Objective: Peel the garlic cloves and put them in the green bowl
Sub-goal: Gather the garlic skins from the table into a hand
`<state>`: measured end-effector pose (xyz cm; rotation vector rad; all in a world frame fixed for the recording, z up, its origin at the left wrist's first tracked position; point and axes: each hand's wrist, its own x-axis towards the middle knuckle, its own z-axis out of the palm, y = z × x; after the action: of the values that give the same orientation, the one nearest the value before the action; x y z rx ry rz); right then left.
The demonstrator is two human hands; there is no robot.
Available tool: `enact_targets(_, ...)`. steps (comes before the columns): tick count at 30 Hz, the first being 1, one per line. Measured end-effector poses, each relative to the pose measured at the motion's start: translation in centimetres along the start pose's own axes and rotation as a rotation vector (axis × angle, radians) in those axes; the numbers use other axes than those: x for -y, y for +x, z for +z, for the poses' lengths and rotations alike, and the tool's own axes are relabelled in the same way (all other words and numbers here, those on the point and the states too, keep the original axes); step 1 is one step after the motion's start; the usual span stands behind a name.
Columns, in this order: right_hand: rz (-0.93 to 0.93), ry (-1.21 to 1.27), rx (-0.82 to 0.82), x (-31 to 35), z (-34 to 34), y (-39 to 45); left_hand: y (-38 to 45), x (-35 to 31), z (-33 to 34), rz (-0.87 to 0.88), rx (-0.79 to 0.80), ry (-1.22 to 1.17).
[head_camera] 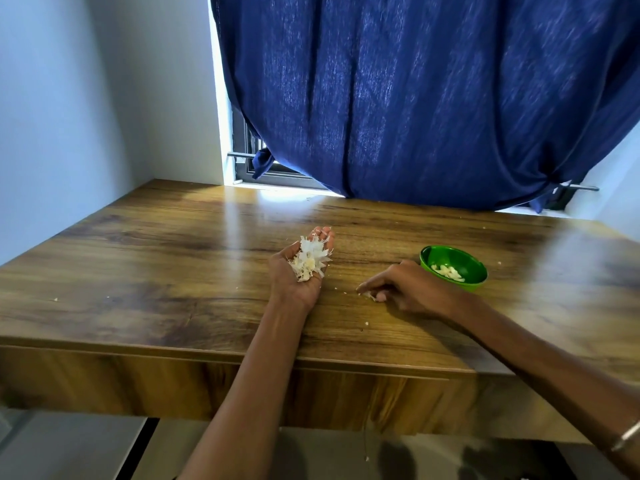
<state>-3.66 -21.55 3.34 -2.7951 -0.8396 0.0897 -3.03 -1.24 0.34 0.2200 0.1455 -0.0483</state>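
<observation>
My left hand [298, 271] lies palm up over the middle of the wooden table [173, 244], cupping a heap of white garlic skins [310, 258]. My right hand [405, 289] rests on the table a little to the right, its fingertips pinching a small scrap of skin [372, 297] against the wood. The green bowl [453, 268] stands just behind my right hand, with several peeled cloves [448, 271] lying in it.
Small crumbs of skin [341, 289] are scattered on the table between and around my hands. A dark blue curtain [415, 98] hangs over the window at the table's far edge. A white wall [69, 116] borders the left side.
</observation>
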Motion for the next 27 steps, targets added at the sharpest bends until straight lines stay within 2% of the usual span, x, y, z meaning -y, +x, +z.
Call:
enact_targets(2,0.000,0.039,0.032,-0.5,-0.2,-0.1,0.2,0.1,-0.1,0.004,0.003,0.000)
enact_targets(6,-0.025,0.115,-0.040,-1.2,0.2,-0.2,0.5,0.1,-0.3,0.005,0.016,-0.018)
enact_targets(13,-0.070,0.020,-0.170,-0.4,0.5,0.0,0.5,0.4,0.1,0.008,0.021,-0.009)
enact_targets(19,0.020,-0.105,-0.271,0.9,1.8,-1.9,-0.3,0.3,0.4,0.017,0.009,-0.047)
enact_targets(22,0.102,-0.112,-0.258,2.1,2.3,-2.8,-0.4,0.1,0.4,0.030,-0.022,-0.062)
enact_targets(24,0.133,-0.037,-0.281,2.9,2.7,-3.1,-0.3,0.2,0.5,0.035,-0.053,-0.048)
enact_targets(27,0.209,0.298,-0.400,4.2,3.3,-2.1,-0.2,1.1,0.7,0.030,-0.097,-0.025)
